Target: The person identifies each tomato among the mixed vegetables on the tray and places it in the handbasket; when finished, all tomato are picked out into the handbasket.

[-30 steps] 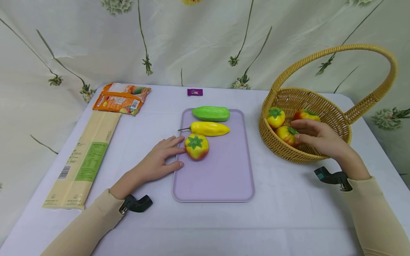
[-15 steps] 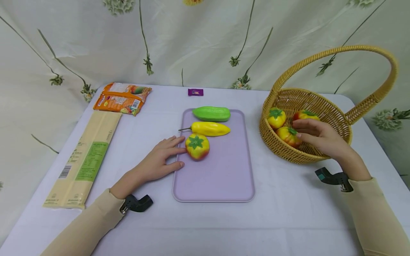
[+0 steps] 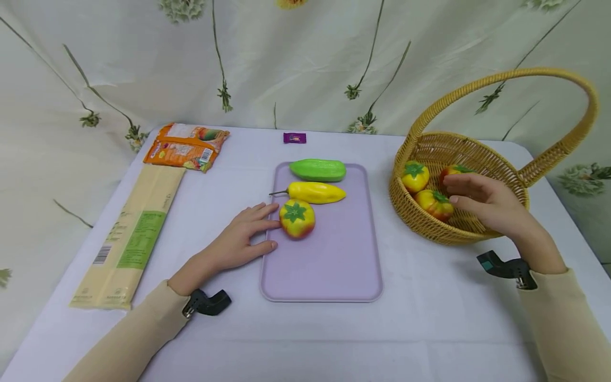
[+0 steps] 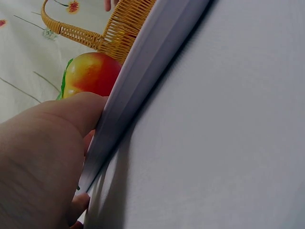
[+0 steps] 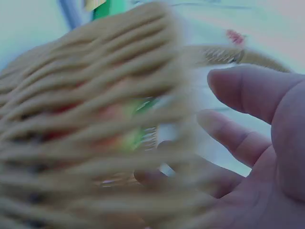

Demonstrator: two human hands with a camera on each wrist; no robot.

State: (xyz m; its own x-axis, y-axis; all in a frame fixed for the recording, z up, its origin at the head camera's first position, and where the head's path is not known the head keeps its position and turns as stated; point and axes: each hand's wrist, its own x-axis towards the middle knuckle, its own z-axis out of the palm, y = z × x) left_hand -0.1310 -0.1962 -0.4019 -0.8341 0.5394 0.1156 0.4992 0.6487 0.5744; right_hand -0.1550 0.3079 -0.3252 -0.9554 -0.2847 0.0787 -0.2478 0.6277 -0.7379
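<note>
In the head view my left hand (image 3: 241,239) rests at the left edge of the lilac tray (image 3: 329,265). Its fingertips are beside a yellow-and-red fruit (image 3: 297,219) with a green star-shaped top, touching or nearly touching it. A yellow pepper (image 3: 317,192) and a green cucumber-like vegetable (image 3: 318,170) lie behind that fruit on the tray. My right hand (image 3: 496,204) hovers over the wicker basket (image 3: 458,236), fingers loosely bent and thumb near the front fruit (image 3: 434,206). In the right wrist view the fingers (image 5: 238,133) are spread, holding nothing.
Two more such fruits, a yellow one (image 3: 415,176) and a partly hidden redder one (image 3: 453,171), sit in the basket. Its tall handle (image 3: 515,74) arches above. At left lie an orange packet (image 3: 186,146) and a long beige package (image 3: 129,239). A small purple packet (image 3: 294,138) lies behind the tray.
The head view has shifted slightly, so everything appears a little further right. My right hand has drawn slightly back from the front fruit. My left hand stays beside the tray fruit.
</note>
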